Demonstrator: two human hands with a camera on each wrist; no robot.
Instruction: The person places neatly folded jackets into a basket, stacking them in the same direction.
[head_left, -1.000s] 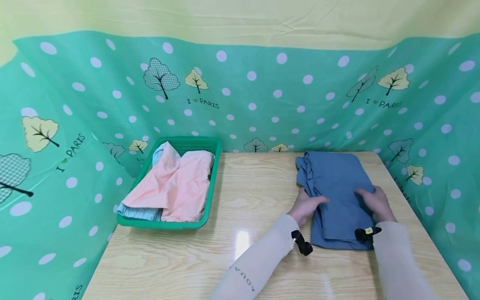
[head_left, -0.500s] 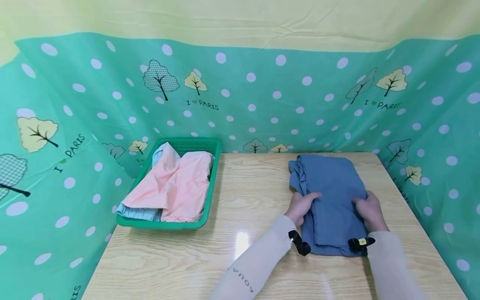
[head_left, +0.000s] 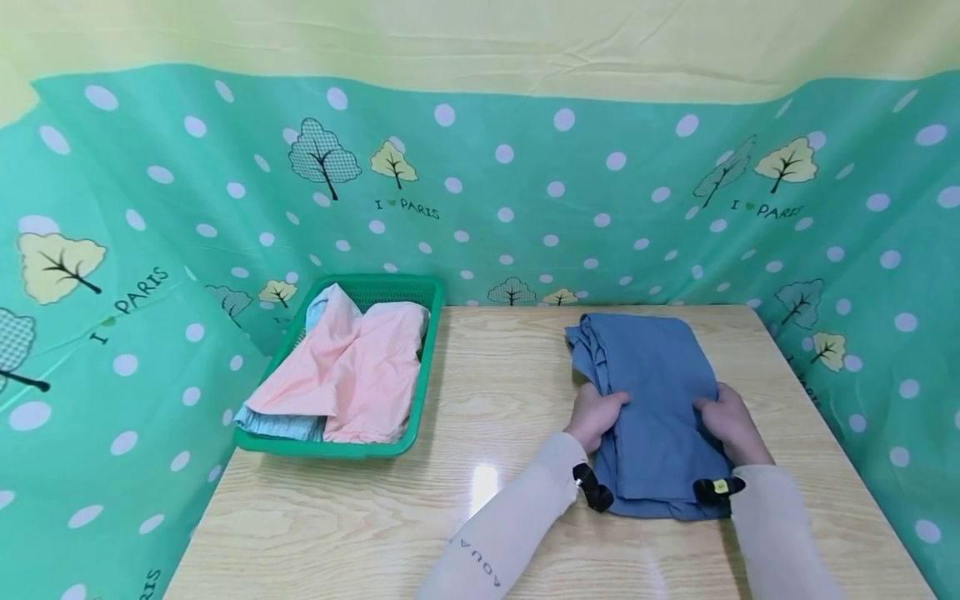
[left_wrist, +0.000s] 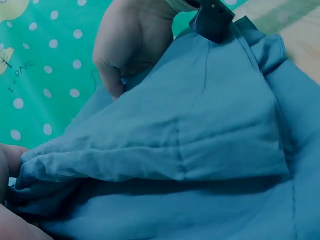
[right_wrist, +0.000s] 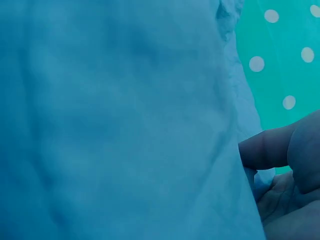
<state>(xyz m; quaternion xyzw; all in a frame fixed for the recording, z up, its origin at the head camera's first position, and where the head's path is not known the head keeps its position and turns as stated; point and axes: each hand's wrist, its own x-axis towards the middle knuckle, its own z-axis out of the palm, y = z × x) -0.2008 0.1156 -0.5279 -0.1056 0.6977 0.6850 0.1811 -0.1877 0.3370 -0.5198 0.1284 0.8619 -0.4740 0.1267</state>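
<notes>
A folded blue garment (head_left: 660,400) with stitched seams (left_wrist: 179,145) lies on the right half of the table; its exact kind is hidden by the folding. At its left edge my left hand (head_left: 595,414) grips the layers, thumb on top and fingers underneath. Opposite, my right hand (head_left: 735,423) pinches the right edge the same way. From the left wrist, the fold shows from one end, with my left hand (left_wrist: 14,212) at the lower left corner and my right hand (left_wrist: 134,42) beyond it. In the right wrist view, blue cloth (right_wrist: 135,130) fills most of the picture beside my fingers (right_wrist: 267,148).
A green plastic basket (head_left: 415,408) stands at the left of the wooden table (head_left: 510,375). Inside lie a pink garment (head_left: 375,367) and a light blue one (head_left: 279,426). A green dotted curtain (head_left: 517,183) encloses the back and both sides.
The folded blue garment has slid left and slightly toward me, with both hands moving along while gripping its sides. The basket and its contents stay put.
</notes>
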